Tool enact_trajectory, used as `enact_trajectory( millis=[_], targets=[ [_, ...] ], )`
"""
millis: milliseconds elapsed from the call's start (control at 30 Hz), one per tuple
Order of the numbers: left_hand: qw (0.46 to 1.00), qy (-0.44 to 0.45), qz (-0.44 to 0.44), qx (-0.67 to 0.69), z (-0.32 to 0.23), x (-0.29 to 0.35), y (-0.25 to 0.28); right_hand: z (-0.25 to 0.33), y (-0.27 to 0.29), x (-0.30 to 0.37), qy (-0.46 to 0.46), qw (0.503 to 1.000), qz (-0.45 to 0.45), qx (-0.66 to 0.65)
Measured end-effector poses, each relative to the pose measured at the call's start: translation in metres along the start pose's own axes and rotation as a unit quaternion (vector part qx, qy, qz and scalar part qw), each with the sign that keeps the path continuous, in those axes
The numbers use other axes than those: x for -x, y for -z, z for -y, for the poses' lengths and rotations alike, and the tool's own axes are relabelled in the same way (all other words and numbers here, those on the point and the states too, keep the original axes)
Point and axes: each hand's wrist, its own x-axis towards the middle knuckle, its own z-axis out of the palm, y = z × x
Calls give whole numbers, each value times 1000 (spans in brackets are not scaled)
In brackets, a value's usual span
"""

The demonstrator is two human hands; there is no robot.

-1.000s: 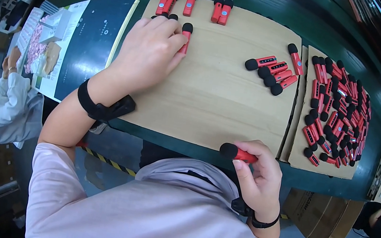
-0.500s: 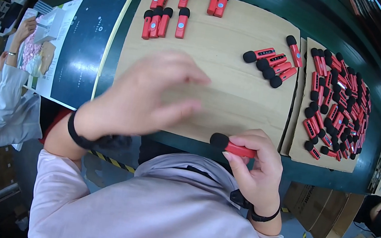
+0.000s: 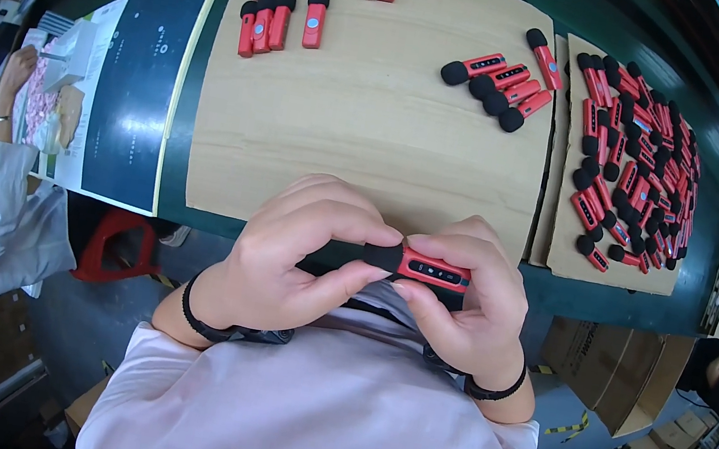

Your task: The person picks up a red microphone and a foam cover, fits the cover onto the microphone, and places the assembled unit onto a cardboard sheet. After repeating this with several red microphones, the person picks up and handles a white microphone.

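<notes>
Between my two hands lies a small red microphone [image 3: 434,271] with a black foam tip, its dark button strip facing up. My left hand [image 3: 310,249] pinches the foam end between thumb and forefinger. My right hand [image 3: 474,291] grips the red body from the other side. Both hands are just over the near edge of a cardboard sheet [image 3: 338,126]. On that sheet, several red microphones [image 3: 314,22] stand in loose rows at the far left. Another group of microphones [image 3: 509,78] lies slanted at the far right of the sheet.
A second cardboard sheet [image 3: 569,250] on the right carries a dense pile of red microphones [image 3: 639,176]. To the left, a dark blue panel [image 3: 139,92] lies on the green table. Farther left a person [image 3: 11,204] works with one hand at a white box. Cardboard boxes [image 3: 611,371] stand below right.
My left hand has come down and right, from above the sheet to the microphone, and now pinches its foam tip. The microphone has turned so its button strip shows.
</notes>
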Motion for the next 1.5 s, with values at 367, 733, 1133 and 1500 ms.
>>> enact_trajectory(
  millis=[367,733,1133,1500],
  targets=[
    [1000,-11,-1,13,-1,1,-3,-1,0,1,22,1000,-13,17],
    [1000,16,-13,14,-5,0,1,-10,-1,9,-11,998,-51,-44],
    [998,34,-20,-46,-13,-10,-4,7,-1,-6,62,997,-40,9],
    [984,-52,-30,-167,-12,-9,-9,7,2,2,-173,908,19,-382]
  ],
)
